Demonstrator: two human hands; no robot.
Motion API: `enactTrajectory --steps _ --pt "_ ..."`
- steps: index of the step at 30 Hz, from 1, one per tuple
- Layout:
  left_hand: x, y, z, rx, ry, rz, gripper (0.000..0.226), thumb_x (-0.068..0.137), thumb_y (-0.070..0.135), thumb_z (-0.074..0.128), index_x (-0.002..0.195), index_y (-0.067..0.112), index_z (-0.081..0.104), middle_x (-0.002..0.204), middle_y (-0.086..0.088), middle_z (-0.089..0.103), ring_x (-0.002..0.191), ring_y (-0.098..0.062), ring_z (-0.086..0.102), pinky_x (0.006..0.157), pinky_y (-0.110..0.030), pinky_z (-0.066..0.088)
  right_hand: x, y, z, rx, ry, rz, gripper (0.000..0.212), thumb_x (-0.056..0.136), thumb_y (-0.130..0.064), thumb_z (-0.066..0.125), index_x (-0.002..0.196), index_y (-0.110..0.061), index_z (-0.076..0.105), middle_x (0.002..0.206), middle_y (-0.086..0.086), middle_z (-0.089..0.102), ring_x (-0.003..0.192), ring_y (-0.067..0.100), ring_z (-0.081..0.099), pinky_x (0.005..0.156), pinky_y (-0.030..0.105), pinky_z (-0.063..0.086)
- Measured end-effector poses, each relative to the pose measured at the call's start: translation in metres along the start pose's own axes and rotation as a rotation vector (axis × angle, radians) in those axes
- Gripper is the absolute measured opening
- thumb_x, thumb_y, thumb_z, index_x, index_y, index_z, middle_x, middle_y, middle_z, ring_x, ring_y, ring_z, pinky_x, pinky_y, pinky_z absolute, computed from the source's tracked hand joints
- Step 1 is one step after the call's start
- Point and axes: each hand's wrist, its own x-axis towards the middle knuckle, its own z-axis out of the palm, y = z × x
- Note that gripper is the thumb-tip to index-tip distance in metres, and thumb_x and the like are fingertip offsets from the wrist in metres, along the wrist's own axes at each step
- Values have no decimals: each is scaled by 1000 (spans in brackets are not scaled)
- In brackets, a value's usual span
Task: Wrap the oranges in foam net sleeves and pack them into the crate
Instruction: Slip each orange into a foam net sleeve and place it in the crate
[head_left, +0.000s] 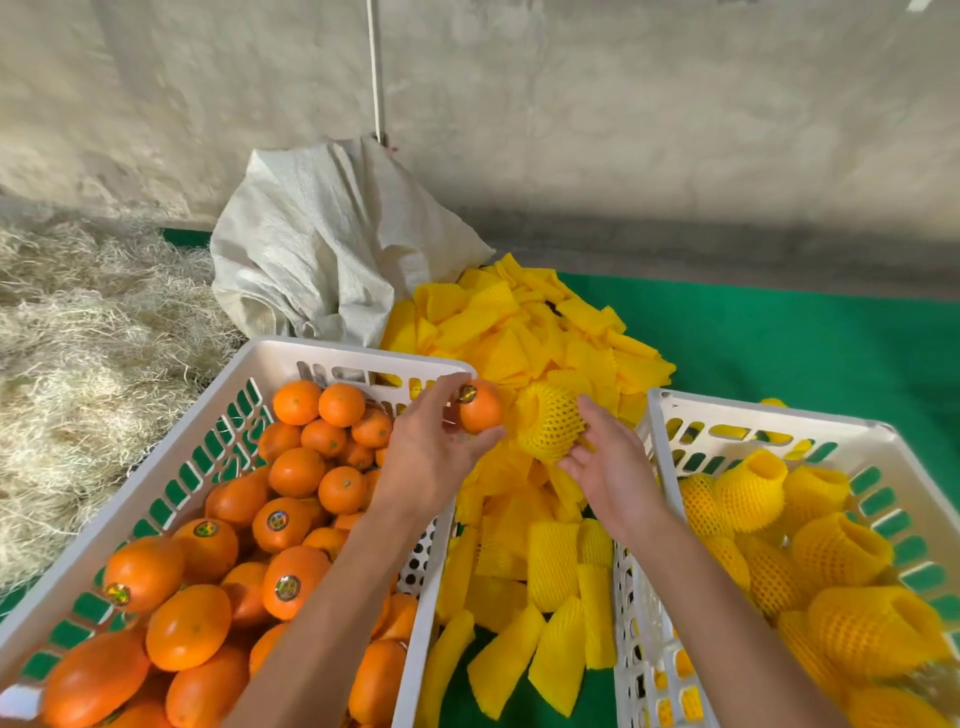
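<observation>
Green matting is lying under both crates, and my left hand is pinching a bare orange over the far right corner of the fruit crate. My right hand's fingers are curling round an opened yellow foam sleeve. If the sleeve's mouth is sagging shut as I am pushing, the glossy, stickered orange could be slipping free.

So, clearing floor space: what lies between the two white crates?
Head view: loose yellow foam net sleeves on the green mat, between orange crate and packing crate.
</observation>
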Motion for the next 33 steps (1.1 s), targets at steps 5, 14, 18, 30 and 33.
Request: enactTrajectory --steps 5,14,18,30,33 --pt "-12 -1 25 109 -135 160 68 90 49 75 151 42 46 127 3 40 107 -13 55 89 -21 53 -11 -2 5 -210 13 -124 43 88 -50 66 124 -26 69 120 -1 74 114 18 69 101 45 52" --pt "-10 -4 27 138 -247 -6 125 75 47 89 165 32 4 129 8 49 98 -11 56 87 -26 50 -20 -3 7 -620 -106 -462 25 105 -35 51 100 -20 71 85 11 62 75 5 52 69 17 43" --pt "-9 -3 22 1 -297 -32 125 63 64 90 161 46 13 131 15 43 111 2 47 89 -21 47 -21 -5 8 -609 -185 -397 31 106 -34 48 93 -11 64 73 -6 48 70 4 45 65 16 38" --pt "-8 5 21 -293 -328 -94 63 76 33 89 127 41 53 94 0 67 54 -37 64 42 -41 53 -23 -2 11 -1000 -354 -660 25 103 -25 60 126 -23 70 133 -14 56 128 6 54 101 21 44" --pt "-7 9 22 -319 -293 -133 52 83 22 86 123 34 57 112 -10 61 51 -29 64 46 -48 55 -24 -3 13 -1152 -332 -826 25 105 -27 56 126 -27 71 134 -15 53 116 6 55 89 26 50"
